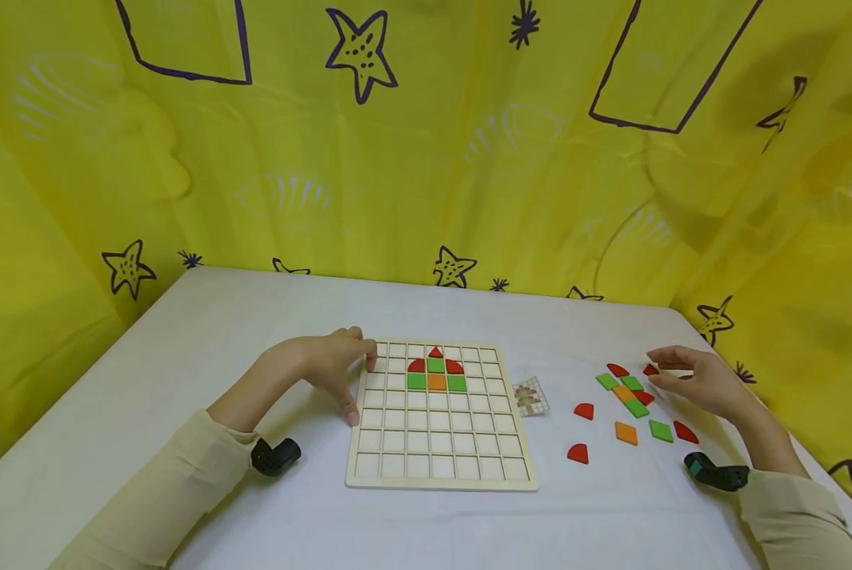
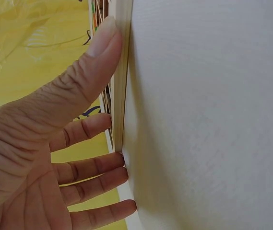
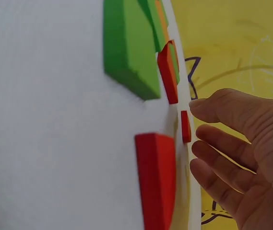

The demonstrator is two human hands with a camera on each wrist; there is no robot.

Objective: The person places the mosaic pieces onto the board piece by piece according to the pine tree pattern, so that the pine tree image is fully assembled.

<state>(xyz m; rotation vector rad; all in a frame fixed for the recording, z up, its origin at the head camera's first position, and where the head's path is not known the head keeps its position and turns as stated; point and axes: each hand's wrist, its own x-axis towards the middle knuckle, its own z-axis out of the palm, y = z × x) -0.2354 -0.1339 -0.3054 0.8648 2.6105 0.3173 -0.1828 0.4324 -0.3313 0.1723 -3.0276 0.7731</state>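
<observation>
My left hand (image 1: pixel 333 364) rests at the left edge of a wooden grid board (image 1: pixel 442 480). In the left wrist view its thumb (image 2: pixel 100 43) lies against the board's rim, with the fingers nearly straight. Near the board's top sit a red triangle (image 1: pixel 435 352), red quarter-round tiles (image 1: pixel 454 367), green square tiles (image 1: pixel 416 381) and an orange square tile (image 1: pixel 436 381). On the right, my right hand (image 1: pixel 704 380) hovers with parted fingers beside a small red tile (image 1: pixel 650 370). Nothing shows between thumb and fingers in the right wrist view; whether the fingertips touch that tile, I cannot tell.
A small printed pattern card (image 1: pixel 530 397) lies against the board's right edge. Between it and my right hand are scattered loose tiles, including an orange square (image 1: pixel 626 433), a green square (image 1: pixel 661 431) and red quarter-rounds (image 1: pixel 578 453). A yellow curtain (image 1: pixel 426 158) surrounds the white table (image 1: pixel 269 317).
</observation>
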